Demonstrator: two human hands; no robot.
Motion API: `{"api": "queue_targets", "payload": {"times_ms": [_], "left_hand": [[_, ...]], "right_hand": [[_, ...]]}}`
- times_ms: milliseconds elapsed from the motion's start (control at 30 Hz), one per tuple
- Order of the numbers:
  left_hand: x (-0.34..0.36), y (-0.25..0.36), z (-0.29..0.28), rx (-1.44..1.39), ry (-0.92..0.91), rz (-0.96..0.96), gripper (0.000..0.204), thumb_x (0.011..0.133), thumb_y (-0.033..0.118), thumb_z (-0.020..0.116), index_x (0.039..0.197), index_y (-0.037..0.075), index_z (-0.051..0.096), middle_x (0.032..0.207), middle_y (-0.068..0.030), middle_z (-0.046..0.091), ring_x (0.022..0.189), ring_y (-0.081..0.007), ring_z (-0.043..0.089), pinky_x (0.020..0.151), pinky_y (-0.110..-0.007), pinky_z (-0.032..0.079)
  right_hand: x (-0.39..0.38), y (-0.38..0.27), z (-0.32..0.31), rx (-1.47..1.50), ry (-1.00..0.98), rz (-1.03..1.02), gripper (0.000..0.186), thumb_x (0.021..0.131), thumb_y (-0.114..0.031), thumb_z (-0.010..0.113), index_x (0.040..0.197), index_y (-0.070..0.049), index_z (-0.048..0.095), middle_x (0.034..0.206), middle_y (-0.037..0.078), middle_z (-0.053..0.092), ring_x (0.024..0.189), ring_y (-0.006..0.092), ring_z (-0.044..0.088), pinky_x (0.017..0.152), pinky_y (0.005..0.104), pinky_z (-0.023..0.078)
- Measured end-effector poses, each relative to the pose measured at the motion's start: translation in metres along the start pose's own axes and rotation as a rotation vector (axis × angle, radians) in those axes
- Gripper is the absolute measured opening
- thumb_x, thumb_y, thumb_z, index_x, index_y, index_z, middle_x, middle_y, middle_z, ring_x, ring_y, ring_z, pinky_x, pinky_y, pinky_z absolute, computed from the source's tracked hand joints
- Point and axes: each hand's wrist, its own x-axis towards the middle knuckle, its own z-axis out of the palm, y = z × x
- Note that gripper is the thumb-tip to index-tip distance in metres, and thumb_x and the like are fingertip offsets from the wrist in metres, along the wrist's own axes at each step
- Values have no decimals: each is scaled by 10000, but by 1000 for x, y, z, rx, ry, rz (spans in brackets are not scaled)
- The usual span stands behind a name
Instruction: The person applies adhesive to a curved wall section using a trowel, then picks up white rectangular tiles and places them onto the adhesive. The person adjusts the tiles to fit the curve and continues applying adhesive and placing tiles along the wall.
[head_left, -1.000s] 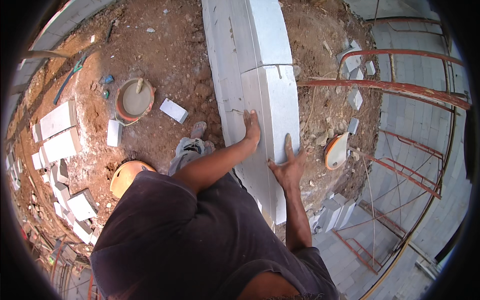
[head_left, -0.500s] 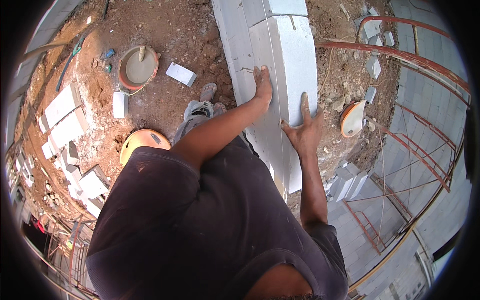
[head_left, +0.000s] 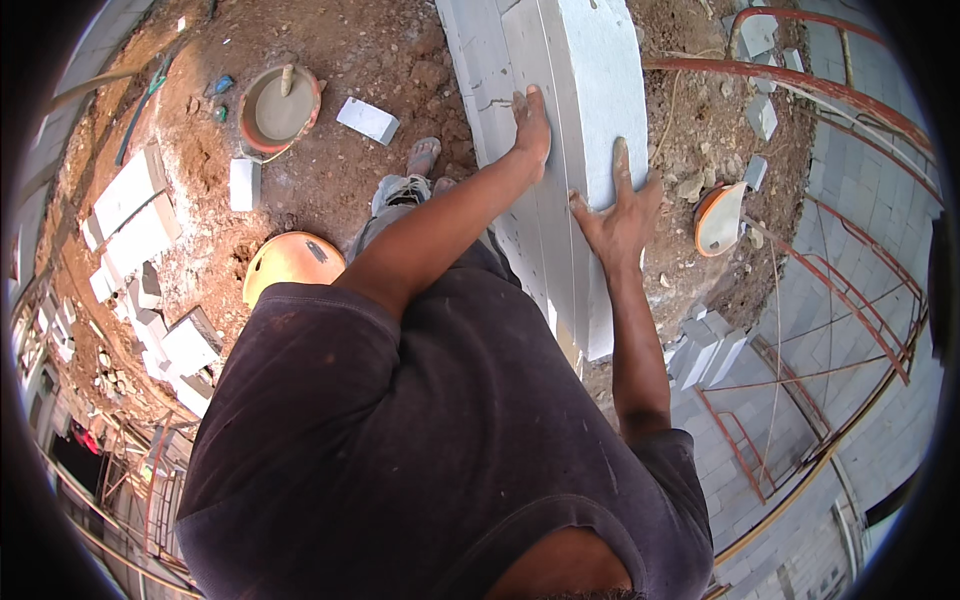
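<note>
A long pale lightweight concrete block (head_left: 606,90) lies on top of a wall (head_left: 490,90) of similar blocks. My left hand (head_left: 533,130) rests flat against the block's left side, fingers stretched forward and apart from the thumb. My right hand (head_left: 620,215) lies over its top and right edge with fingers spread and one finger extended forward along the top. Grey mortar marks the fingers of my right hand. Along the wall's left side runs a thin straight line. What the hidden fingers of my right hand touch past the edge cannot be seen.
On the dirt at left stand a mortar bucket (head_left: 280,108), loose blocks (head_left: 368,121) and an orange bowl-shaped container (head_left: 291,266). Right of the wall lie another orange container (head_left: 719,220) and stacked blocks (head_left: 705,350). Red scaffold tubes (head_left: 800,82) cross the right side.
The whole view has shifted slightly, so the wall and both hands appear higher and further right. Both hands stay on the block, in nearly the same pose.
</note>
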Motion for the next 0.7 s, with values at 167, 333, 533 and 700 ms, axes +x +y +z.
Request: {"api": "queue_targets", "payload": {"times_ms": [167, 333, 533, 700], "left_hand": [[10, -3, -3, -65, -69, -38, 838, 982, 707, 107, 1589, 130, 136, 1554, -142, 357, 1425, -290, 368, 1195, -474, 279], [-7, 3, 2, -80, -33, -44, 819, 995, 685, 109, 1579, 116, 185, 1526, -159, 397, 1394, -304, 415, 1179, -492, 309], [14, 2, -38, -134, -82, 15, 735, 1031, 619, 164, 1557, 115, 264, 1522, -134, 416, 1360, -296, 460, 1174, -496, 322], [-88, 67, -12, 26, -2, 324, 750, 1029, 575, 324, 1574, 89, 155, 1507, -180, 405, 1338, -310, 477, 1103, -499, 415]], "right_hand": [[-3, -1, -1, 7, -29, 44, 991, 652, -450, 814, 1534, -265, 401, 1238, 300, 439, 1143, 446, 451, 956, 552, 380], [-5, -3, -3, 6, -85, 88, 977, 684, -470, 798, 1544, -284, 376, 1295, 320, 411, 1203, 461, 425, 987, 568, 364], [-10, 8, -18, 160, -67, 46, 919, 784, -506, 746, 1550, -194, 345, 1370, 351, 389, 1278, 500, 409, 1036, 597, 353], [-66, 68, -18, 311, 58, 186, 829, 894, -489, 662, 1526, -62, 336, 1429, 341, 406, 1308, 500, 433, 1079, 539, 376]]}}
